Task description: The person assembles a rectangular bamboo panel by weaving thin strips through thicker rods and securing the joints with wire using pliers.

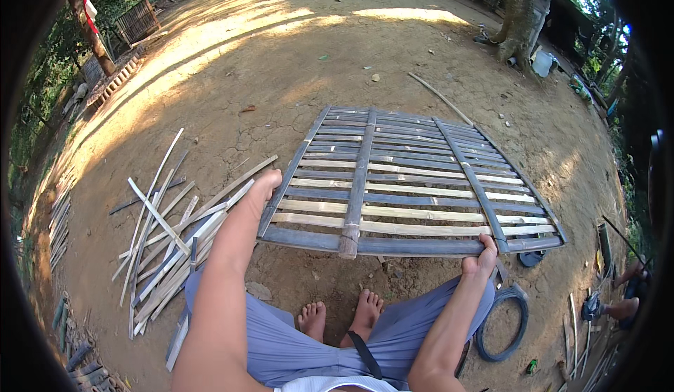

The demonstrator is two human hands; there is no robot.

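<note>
A slatted bamboo panel (361, 174) is tilted in front of me, its dark frame and two long crosspieces carrying several thin grey and pale slats. At its left edge, my left hand (268, 181) is closed on the side rail, with most of its fingers hidden. My right hand (480, 258) grips the near rail close to the right crosspiece. Its thumb shows on top, and the other fingers are partly hidden beneath. Beside my left arm lies a loose pile of split bamboo strips (158, 241), pale and grey.
A dark coil (521, 332) of tubing or wire lies by my right knee. Past the panel rests a thin pole (439, 97) on cracked dirt. At the right edge, another person's hand (623, 309) is near a tool. A tree trunk (519, 23) stands at the far right.
</note>
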